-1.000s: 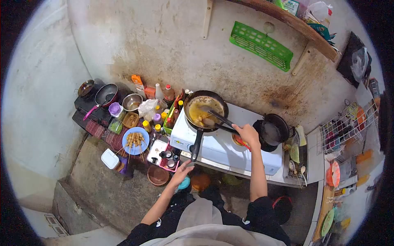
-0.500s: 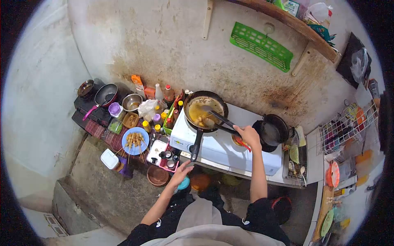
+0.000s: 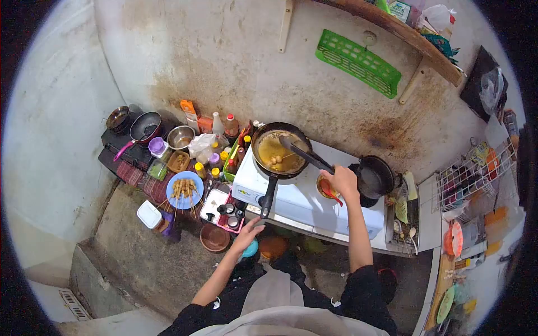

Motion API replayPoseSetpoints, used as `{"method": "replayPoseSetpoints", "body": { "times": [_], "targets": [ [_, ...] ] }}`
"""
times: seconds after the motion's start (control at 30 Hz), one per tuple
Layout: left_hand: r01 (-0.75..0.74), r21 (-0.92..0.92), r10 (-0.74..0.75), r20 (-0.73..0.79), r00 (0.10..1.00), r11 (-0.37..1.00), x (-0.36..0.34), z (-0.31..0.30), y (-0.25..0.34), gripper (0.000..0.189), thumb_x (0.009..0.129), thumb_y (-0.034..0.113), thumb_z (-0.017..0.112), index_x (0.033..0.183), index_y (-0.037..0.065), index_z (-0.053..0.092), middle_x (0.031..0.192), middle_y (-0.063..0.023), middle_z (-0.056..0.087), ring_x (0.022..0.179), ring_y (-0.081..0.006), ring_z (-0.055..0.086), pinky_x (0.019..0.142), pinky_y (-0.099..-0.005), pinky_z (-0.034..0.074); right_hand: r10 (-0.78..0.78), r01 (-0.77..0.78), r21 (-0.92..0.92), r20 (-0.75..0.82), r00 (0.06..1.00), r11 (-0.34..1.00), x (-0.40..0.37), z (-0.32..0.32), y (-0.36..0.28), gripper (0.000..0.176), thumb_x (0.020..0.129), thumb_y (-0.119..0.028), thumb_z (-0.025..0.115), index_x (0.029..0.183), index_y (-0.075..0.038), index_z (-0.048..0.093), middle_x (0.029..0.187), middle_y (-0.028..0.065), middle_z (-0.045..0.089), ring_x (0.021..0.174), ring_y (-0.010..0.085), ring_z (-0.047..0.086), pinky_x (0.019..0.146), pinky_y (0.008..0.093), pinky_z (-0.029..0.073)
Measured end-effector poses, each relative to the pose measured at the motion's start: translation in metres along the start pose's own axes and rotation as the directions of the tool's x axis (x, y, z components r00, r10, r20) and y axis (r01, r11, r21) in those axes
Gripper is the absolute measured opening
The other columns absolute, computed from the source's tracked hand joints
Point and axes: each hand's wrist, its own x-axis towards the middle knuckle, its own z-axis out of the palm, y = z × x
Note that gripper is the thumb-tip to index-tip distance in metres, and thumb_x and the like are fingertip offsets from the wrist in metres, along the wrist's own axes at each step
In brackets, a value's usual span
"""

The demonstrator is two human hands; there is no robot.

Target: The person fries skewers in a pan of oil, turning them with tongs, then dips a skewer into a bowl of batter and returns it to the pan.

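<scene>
My right hand is closed around the handle of a black spatula. The blade of this spatula reaches over the right part of a frying pan holding yellowish oil. A small skewered piece of food lies in the oil, left of the blade. Below the pan, my left hand has its fingers stretched out and apart, with the fingertips close to the end of the pan's black handle. Beside my right hand, a small bowl with a red spoon stands on the white stove.
A dark wok sits on the stove's right burner. To the left are a blue plate of skewers, sauce bottles, a steel bowl and other pans. A dish rack stands at the right, and a green basket hangs on the wall.
My right hand has shifted slightly to the right, drawing the spatula blade away from the skewered food, which now shows more fully. My left hand stays near the pan handle.
</scene>
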Motion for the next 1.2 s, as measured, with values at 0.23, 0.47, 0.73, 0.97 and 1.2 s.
{"method": "replayPoseSetpoints", "body": {
  "times": [0.23,0.47,0.73,0.97,1.2],
  "targets": [
    [-0.009,0.014,0.009,0.004,1.000,1.000,-0.002,-0.002,-0.002,0.051,0.082,0.021,0.052,0.124,-0.001,0.033,0.121,-0.0105,0.042,0.107,-0.0169,0.044,0.091,-0.0262,0.031,-0.265,0.249,-0.132,-0.124,0.956,0.959,0.024,-0.015,-0.002,0.045,0.057,-0.032,0.071,0.092,-0.007,0.058,0.082,0.0131,0.057,0.077,0.0295,0.057,0.063,0.0378,0.046],
    [-0.030,0.004,0.030,-0.019,0.999,1.000,-0.009,0.004,0.009,0.049,0.082,0.020,0.052,0.123,0.000,0.034,0.119,-0.0105,0.043,0.107,-0.0166,0.045,0.091,-0.0265,0.031,-0.463,0.422,-0.260,-0.123,0.878,0.869,0.047,-0.034,-0.025,0.048,0.052,-0.027,0.073,0.096,-0.017,0.060,0.082,0.0081,0.057,0.078,0.0251,0.057,0.063,0.0359,0.046],
    [-0.004,-0.052,0.004,0.003,1.000,0.999,-0.008,0.001,-0.001,0.046,0.082,0.017,0.050,0.122,0.001,0.035,0.117,-0.0115,0.046,0.105,-0.0164,0.046,0.091,-0.0260,0.032,-0.438,0.402,-0.317,-0.049,0.898,0.859,0.080,-0.037,-0.040,0.040,0.056,-0.032,0.071,0.094,-0.025,0.062,0.071,0.0092,0.059,0.070,0.0254,0.059,0.061,0.0362,0.047],
    [-0.062,-0.049,0.061,-0.025,0.998,0.997,-0.009,-0.001,-0.003,0.044,0.082,0.016,0.049,0.121,0.001,0.036,0.113,-0.0114,0.048,0.104,-0.0163,0.047,0.090,-0.0260,0.032,-0.325,0.324,-0.356,0.058,0.944,0.877,0.094,-0.026,-0.027,0.040,0.055,-0.037,0.071,0.093,-0.030,0.062,0.075,0.0090,0.061,0.074,0.0264,0.059,0.063,0.0362,0.047],
    [-0.037,-0.007,0.037,-0.034,0.999,0.999,-0.010,0.001,0.004,0.045,0.081,0.018,0.050,0.121,0.002,0.037,0.114,-0.0116,0.048,0.105,-0.0169,0.046,0.090,-0.0261,0.031,-0.328,0.330,-0.275,0.056,0.943,0.903,0.079,-0.036,-0.019,0.041,0.055,-0.038,0.071,0.094,-0.029,0.062,0.077,0.0096,0.061,0.074,0.0268,0.059,0.065,0.0374,0.047]
  ]
}}
